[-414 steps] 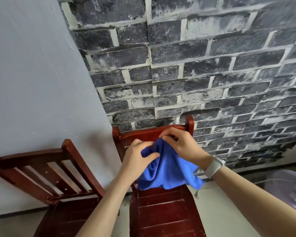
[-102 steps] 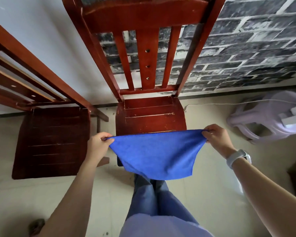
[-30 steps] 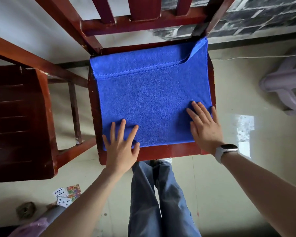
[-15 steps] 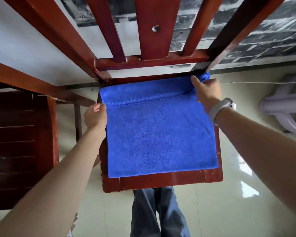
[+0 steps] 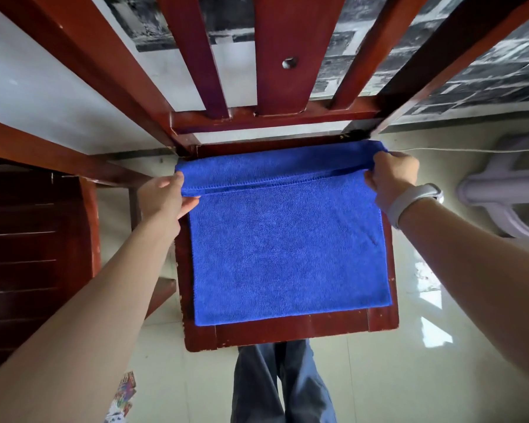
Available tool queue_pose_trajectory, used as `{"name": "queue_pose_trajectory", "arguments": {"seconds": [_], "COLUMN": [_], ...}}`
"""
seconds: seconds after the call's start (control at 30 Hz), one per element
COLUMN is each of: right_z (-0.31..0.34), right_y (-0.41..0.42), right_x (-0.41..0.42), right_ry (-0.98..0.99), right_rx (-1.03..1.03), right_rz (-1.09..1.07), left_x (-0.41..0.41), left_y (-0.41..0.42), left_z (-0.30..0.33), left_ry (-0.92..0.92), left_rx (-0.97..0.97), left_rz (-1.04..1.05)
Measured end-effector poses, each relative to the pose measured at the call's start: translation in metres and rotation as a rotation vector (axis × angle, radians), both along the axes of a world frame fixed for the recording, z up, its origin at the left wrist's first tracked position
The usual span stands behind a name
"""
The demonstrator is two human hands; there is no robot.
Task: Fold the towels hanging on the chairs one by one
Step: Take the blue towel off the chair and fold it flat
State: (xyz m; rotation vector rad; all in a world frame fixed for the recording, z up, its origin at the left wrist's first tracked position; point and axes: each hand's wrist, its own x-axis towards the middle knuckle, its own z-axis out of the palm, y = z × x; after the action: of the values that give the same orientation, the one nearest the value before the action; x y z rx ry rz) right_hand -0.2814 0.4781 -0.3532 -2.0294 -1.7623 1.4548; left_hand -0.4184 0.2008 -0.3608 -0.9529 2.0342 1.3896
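Since half a second ago: both hands lift the towel's (image 5: 287,242) far edge. Left hand (image 5: 162,199), right hand (image 5: 390,181) pinch far corners. Towel on seat (image 5: 287,332); first fold begun, further folds left.

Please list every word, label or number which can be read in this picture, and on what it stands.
None can be read.
Playing cards on the floor, bottom left: printed, but too small and blurred to read.
Blue towel, chair, white wristband: no text visible.
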Motion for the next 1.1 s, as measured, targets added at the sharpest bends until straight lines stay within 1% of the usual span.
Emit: {"name": "queue_pose_trajectory", "arguments": {"seconds": [0.1, 0.23, 0.33, 0.43, 0.57, 0.7, 0.9, 1.1], "right_z": [0.006, 0.006, 0.005, 0.002, 0.000, 0.001, 0.006, 0.017], "right_y": [-0.001, 0.000, 0.003, 0.006, 0.012, 0.014, 0.027, 0.034], "right_x": [0.008, 0.009, 0.005, 0.002, 0.005, 0.013, 0.019, 0.024], "right_ry": [0.027, 0.015, -0.027, -0.078, -0.087, 0.020, 0.161, 0.160], "right_rx": [0.034, 0.024, 0.016, -0.048, -0.097, -0.109, -0.247, -0.290], "right_rz": [-0.019, 0.061, 0.144, 0.190, 0.111, -0.006, -0.181, -0.159], "left_x": [0.003, 0.001, 0.000, 0.001, 0.004, 0.002, -0.010, -0.013], "left_y": [-0.003, -0.006, -0.011, -0.016, -0.021, -0.020, -0.027, -0.029], "left_z": [0.006, 0.006, 0.005, 0.003, 0.005, 0.007, 0.015, 0.026], "left_ry": [0.016, -0.102, -0.141, -0.185, -0.231, -0.215, -0.224, -0.258], "left_rx": [0.048, 0.182, 0.204, 0.251, 0.264, 0.276, 0.277, 0.301], "left_rz": [0.005, 0.049, 0.013, -0.043, -0.172, -0.082, 0.008, 0.010]}}
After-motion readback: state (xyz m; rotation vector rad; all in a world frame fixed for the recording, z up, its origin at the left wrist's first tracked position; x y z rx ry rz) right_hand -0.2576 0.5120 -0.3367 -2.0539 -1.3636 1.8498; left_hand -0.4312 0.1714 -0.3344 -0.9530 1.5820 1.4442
